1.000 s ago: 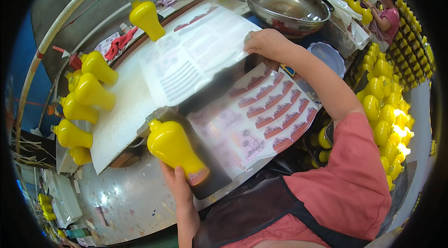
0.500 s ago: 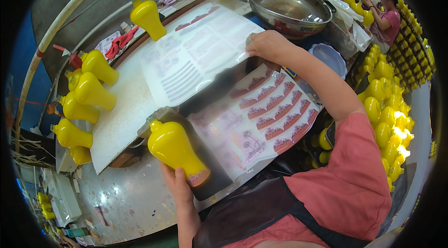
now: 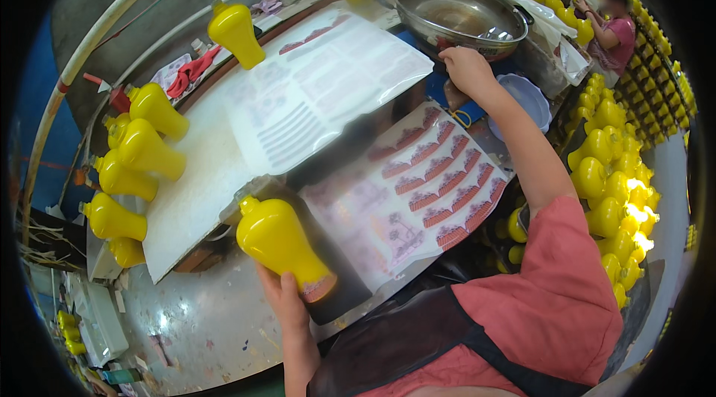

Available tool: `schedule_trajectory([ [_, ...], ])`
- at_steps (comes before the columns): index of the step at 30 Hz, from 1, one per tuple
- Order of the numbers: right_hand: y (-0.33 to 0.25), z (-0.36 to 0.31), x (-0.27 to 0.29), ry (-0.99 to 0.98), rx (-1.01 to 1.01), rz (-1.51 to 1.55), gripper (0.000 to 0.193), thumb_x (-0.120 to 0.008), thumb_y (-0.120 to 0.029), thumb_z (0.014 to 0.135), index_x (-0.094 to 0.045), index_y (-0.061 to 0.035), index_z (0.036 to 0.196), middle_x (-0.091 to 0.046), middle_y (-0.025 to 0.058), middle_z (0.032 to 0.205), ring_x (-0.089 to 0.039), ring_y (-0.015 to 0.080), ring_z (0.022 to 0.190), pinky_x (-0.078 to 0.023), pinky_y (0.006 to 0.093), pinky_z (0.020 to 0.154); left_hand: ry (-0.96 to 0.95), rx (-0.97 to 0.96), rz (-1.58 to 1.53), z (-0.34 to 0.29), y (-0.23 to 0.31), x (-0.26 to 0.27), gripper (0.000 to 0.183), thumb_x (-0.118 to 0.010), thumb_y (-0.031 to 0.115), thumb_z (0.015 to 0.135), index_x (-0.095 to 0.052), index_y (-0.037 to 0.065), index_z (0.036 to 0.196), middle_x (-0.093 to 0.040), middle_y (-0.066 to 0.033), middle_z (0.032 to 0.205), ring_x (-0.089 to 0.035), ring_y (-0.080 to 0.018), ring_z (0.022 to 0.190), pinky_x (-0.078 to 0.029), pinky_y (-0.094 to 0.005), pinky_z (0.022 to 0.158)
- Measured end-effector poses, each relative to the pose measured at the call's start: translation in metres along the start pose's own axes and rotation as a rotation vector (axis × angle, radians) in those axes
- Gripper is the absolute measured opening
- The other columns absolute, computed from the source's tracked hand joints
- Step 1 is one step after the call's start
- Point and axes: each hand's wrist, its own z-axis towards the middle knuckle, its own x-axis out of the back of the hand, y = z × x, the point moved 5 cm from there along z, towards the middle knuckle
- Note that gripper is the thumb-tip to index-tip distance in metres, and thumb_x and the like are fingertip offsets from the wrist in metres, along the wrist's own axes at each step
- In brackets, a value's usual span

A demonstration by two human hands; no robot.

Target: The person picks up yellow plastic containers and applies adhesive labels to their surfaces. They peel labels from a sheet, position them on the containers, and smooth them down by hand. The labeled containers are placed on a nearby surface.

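One yellow vase (image 3: 276, 236) | left grip (image 3: 286, 304) clamped on its lower side | right grip's (image 3: 470, 72) closure unclear

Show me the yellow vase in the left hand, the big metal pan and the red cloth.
Yellow vase (image 3: 276, 238): head view, middle of its body.
Metal pan (image 3: 412, 7): head view, left inner wall.
Red cloth (image 3: 191, 72): head view, middle of its folds.

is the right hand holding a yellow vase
No, the left hand holds the yellow vase; the right hand is by the metal pan.
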Motion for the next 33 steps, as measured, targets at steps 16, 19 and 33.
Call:
schedule_trajectory([
  [16, 0.004, 0.001, -0.016, -0.121, -0.012, 0.180, 0.033, -0.058, -0.015, 0.092, -0.074, -0.0057, 0.119, -0.072, 0.0216, 0.115, -0.067, 0.0393, 0.109, -0.051, 0.0416, 0.099, -0.018, -0.008, -0.020, 0.000, 0.001, 0.000, 0.064, -0.058, 0.025, 0.104, -0.031, 0.002, 0.158, -0.047, -0.0124, 0.150, -0.052, -0.0233, 0.133, -0.042, -0.0371, 0.111],
  [19, 0.003, -0.001, -0.014, -0.102, 0.013, 0.202, 0.033, -0.058, -0.014, 0.091, -0.075, -0.0058, 0.118, -0.073, 0.0215, 0.113, -0.068, 0.0393, 0.107, -0.052, 0.0413, 0.098, -0.022, -0.014, -0.028, 0.000, 0.002, -0.001, 0.065, -0.058, 0.025, 0.104, -0.031, 0.002, 0.158, -0.047, -0.0124, 0.151, -0.052, -0.0232, 0.133, -0.042, -0.0370, 0.111],
  [33, -0.022, -0.012, 0.005, 0.026, 0.024, 0.096, 0.031, -0.055, -0.012, 0.092, -0.077, -0.0099, 0.114, -0.071, 0.0225, 0.108, -0.068, 0.0394, 0.101, -0.053, 0.0458, 0.093, -0.017, -0.019, -0.024, 0.000, 0.001, 0.000, 0.065, -0.058, 0.024, 0.104, -0.031, 0.001, 0.158, -0.047, -0.0129, 0.151, -0.052, -0.0235, 0.133, -0.042, -0.0367, 0.111],
])
